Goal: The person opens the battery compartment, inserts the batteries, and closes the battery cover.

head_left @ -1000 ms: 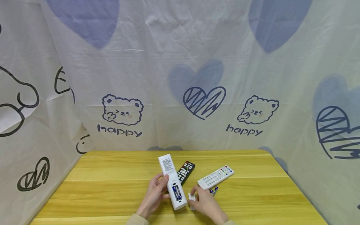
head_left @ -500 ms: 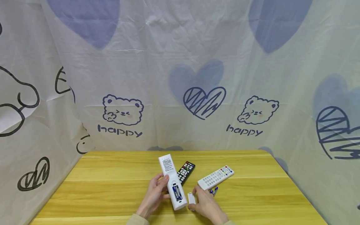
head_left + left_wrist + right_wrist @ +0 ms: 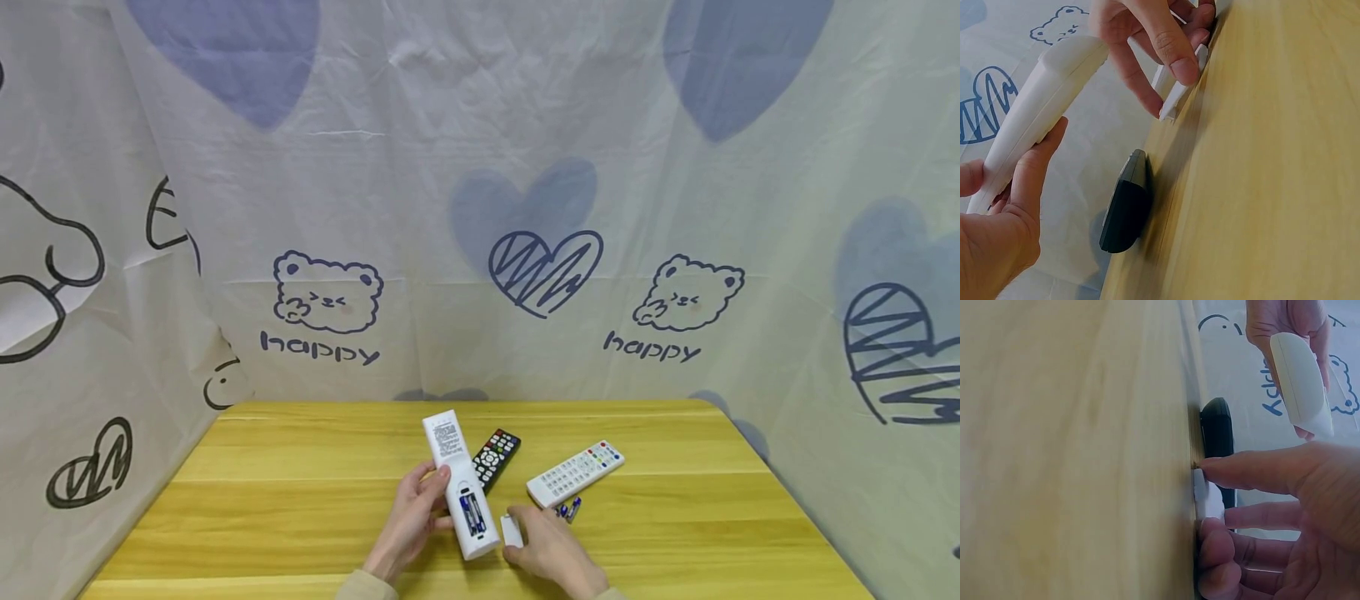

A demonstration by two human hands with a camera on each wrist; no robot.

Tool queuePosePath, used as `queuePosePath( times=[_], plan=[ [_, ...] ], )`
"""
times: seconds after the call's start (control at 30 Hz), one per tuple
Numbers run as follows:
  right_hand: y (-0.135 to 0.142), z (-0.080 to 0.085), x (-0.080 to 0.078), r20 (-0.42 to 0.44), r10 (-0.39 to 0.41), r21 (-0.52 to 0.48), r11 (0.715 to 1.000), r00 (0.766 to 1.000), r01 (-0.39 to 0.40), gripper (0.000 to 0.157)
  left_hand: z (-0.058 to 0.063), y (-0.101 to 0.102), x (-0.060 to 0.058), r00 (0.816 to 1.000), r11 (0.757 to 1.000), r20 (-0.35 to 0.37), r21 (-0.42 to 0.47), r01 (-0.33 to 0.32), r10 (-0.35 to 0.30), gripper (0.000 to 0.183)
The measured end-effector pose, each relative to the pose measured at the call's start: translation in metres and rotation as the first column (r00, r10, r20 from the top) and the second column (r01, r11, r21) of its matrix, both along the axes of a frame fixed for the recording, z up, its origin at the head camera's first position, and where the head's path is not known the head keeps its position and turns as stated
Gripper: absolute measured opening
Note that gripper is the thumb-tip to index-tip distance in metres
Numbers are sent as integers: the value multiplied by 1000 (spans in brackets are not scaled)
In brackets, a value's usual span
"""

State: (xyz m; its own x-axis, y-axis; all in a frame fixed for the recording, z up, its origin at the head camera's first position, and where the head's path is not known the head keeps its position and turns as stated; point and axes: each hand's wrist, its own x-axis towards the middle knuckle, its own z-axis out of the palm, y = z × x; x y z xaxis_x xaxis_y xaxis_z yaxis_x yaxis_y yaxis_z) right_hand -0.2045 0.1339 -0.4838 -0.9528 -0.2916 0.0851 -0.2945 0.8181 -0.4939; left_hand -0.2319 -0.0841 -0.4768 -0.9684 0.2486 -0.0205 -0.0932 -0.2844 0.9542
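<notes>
My left hand (image 3: 411, 515) grips a white remote control (image 3: 448, 450) raised off the table, its back turned up. Its battery compartment is uncovered, with batteries (image 3: 472, 513) lying inside. To the right, my right hand (image 3: 551, 546) has thumb and fingers at opposite ends of a small white battery cover (image 3: 512, 532), low at the tabletop. In the left wrist view the cover (image 3: 1175, 100) stands tilted beneath the thumb. The right wrist view shows the cover (image 3: 1209, 499) between thumb and fingertips. A black remote control (image 3: 497, 457) lies partly hidden behind the held remote.
Another white remote control (image 3: 576, 473) lies buttons up beyond my right hand. Loose blue-and-silver batteries (image 3: 573, 509) are beside it, partly covered by the hand. The wooden table (image 3: 300, 500) ends at a printed cloth backdrop (image 3: 420, 333).
My right hand's fingers have shifted around the battery cover, showing more of its face than a second ago. The loose batteries show more. My left hand and its remote control stay still.
</notes>
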Motion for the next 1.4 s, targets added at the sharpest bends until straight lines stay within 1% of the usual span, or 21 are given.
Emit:
queuePosePath(
  times=[0.1, 0.3, 0.5, 0.73, 0.93, 1.1, 1.2, 1.3, 1.4],
  plan=[
    [0, 0, 0, 9, 1, 1, 1000, 1000, -1, 52, 0, 0, 0, 1000, 1000, 1, 4, 3, -3, 53],
    [0, 1, 2, 31, -29, -21, 999, 999, 29, 49, 0, 0, 0, 1000, 1000, 1, 1, 4, -4, 53],
    [1, 1, 1, 13, -14, -29, 999, 1000, 15, 48, 1, 0, 0, 1000, 1000, 6, 0, 2, -2, 53],
    [3, -1, 0, -14, 26, -57, 998, 1000, -27, 47, 1, 0, -1, 1000, 1000, 1, 1, 2, -2, 53],
    [4, -1, -1, -47, 75, -125, 989, 996, -80, 36, 0, -1, -1, 1000, 1000, -2, -2, -1, 1, 53],
    [3, 0, -6, -103, 106, -189, 974, 989, -124, 28, 0, 0, 0, 1000, 1000, 1, -3, -5, 5, 53],
    [3, 0, -8, -144, 90, -219, 968, 986, -120, 28, 0, 0, 0, 1000, 1000, 3, -2, -5, 5, 53],
    [2, 0, -11, -173, 51, -259, 961, 984, -96, 28, 1, 0, -1, 1000, 1000, 6, -2, -7, 7, 52],
    [1, 1, -12, -182, 15, -326, 943, 983, -75, 26, 1, -1, -1, 1000, 1000, 7, -7, -9, 9, 52]
  ],
)
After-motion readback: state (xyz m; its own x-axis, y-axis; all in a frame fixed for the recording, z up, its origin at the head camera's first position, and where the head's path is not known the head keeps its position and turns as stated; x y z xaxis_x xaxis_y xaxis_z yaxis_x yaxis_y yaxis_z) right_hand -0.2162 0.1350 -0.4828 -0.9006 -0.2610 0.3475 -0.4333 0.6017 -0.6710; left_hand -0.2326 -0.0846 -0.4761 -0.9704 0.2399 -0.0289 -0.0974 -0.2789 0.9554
